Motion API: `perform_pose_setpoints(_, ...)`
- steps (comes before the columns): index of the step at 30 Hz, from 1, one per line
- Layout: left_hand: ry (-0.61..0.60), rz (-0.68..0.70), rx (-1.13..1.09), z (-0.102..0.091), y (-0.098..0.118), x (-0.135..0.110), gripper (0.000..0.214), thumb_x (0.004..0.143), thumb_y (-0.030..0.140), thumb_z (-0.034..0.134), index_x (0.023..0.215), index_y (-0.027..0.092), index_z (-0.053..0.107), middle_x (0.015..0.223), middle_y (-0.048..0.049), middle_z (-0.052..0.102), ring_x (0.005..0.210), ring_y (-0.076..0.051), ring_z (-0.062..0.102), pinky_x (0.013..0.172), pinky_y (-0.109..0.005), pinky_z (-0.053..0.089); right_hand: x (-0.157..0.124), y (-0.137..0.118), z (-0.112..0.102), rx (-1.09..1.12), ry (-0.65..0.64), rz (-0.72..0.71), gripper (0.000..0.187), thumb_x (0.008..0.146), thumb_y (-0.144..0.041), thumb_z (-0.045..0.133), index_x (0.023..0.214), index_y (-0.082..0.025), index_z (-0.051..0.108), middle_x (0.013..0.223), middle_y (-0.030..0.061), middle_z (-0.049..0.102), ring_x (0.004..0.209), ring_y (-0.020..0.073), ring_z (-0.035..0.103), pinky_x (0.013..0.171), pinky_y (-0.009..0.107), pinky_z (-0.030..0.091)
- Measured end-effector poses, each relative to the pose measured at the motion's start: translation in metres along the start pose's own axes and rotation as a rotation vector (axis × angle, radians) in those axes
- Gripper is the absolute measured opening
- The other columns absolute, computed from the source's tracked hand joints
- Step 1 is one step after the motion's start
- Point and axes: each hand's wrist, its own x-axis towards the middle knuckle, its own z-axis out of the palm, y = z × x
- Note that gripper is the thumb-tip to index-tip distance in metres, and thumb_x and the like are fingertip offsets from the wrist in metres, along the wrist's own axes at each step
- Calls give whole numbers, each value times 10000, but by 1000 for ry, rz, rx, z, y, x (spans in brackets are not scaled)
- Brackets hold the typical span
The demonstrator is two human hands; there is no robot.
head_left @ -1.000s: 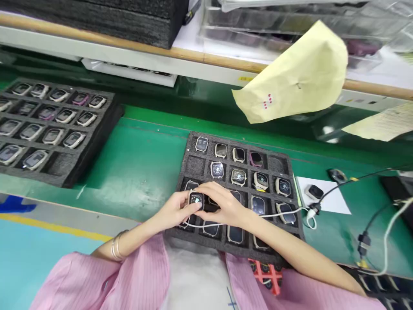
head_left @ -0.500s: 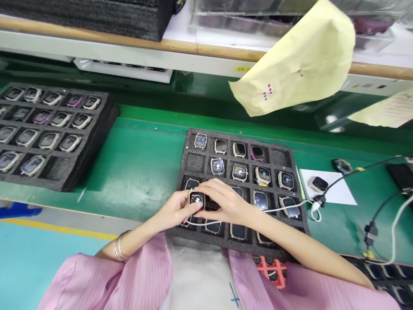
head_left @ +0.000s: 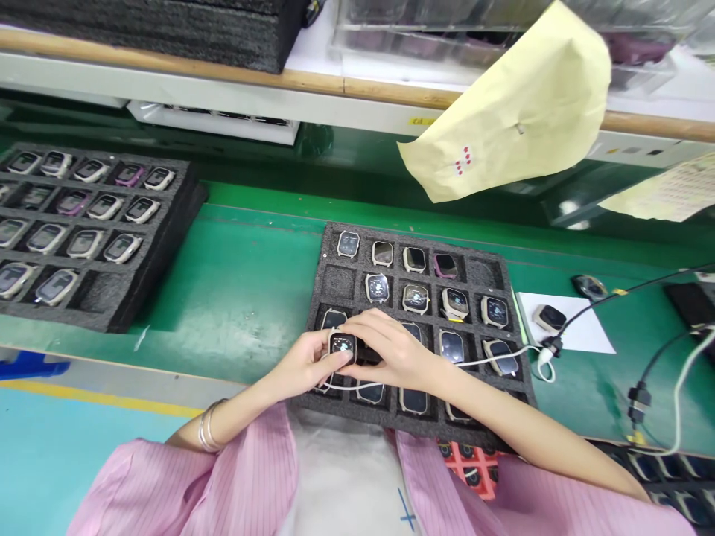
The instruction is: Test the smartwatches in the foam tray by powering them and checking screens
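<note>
Both my hands meet over the near left part of a black foam tray (head_left: 494, 269) that holds several smartwatch bodies in its pockets. My left hand (head_left: 302, 364) pinches a small smartwatch body (head_left: 342, 345) with a lit dark screen, held just above the tray. My right hand (head_left: 391, 350) curls around the same watch from the right, fingers closed on it. A white cable (head_left: 480, 362) runs from under my hands across the tray to a connector on the right.
A second foam tray (head_left: 137, 279) filled with watches lies at the far left on the green mat. A lone watch (head_left: 550, 318) rests on white paper (head_left: 592, 339) to the right, near black cables (head_left: 642, 394). A yellow paper sheet (head_left: 519, 119) hangs from the shelf above.
My hands and the watch have stayed almost still on the tray. The view shifted slightly upward between the earliest frame and now.
</note>
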Motion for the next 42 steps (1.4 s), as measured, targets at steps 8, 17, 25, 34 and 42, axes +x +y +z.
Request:
perform_pose_setpoints(8,-13,-9,-12,-1,-1,1,385,828,506,624,826,138,509,470,106,395,360,-43,300,354,-191,214,0,0,1,-49,16,-17,436,849,-363,707,1168,-117,540,994,158,672,921,268,644,799,433,553)
perform_pose_setpoints(17,-3,-1,-5,0,2,0,404,819,531,622,816,143,508,455,106,392,349,-43,291,353,-191,211,1,0,1,-42,19,-20,418,852,-372,698,1153,-122,553,983,151,679,913,263,654,796,435,556)
perform_pose_setpoints(25,11,45,12,0,-5,1,326,855,451,605,817,138,523,572,65,441,494,-78,391,473,-206,315,4,-4,0,-94,32,-59,346,862,-333,672,1099,-102,573,941,154,692,867,256,659,771,426,556)
perform_pose_setpoints(34,-156,52,-56,7,-4,-22,364,812,378,691,1040,141,537,880,-12,550,656,-88,423,586,-211,347,34,34,-17,-113,143,239,294,799,-327,733,1001,-172,585,950,88,667,867,246,646,793,402,521)
perform_pose_setpoints(42,-208,-75,-67,11,-23,-25,323,853,409,627,1007,146,518,836,-14,603,463,-42,426,417,-189,331,44,15,-5,-469,-69,345,313,835,-256,704,1089,-101,608,1102,174,607,1022,345,567,855,487,455)
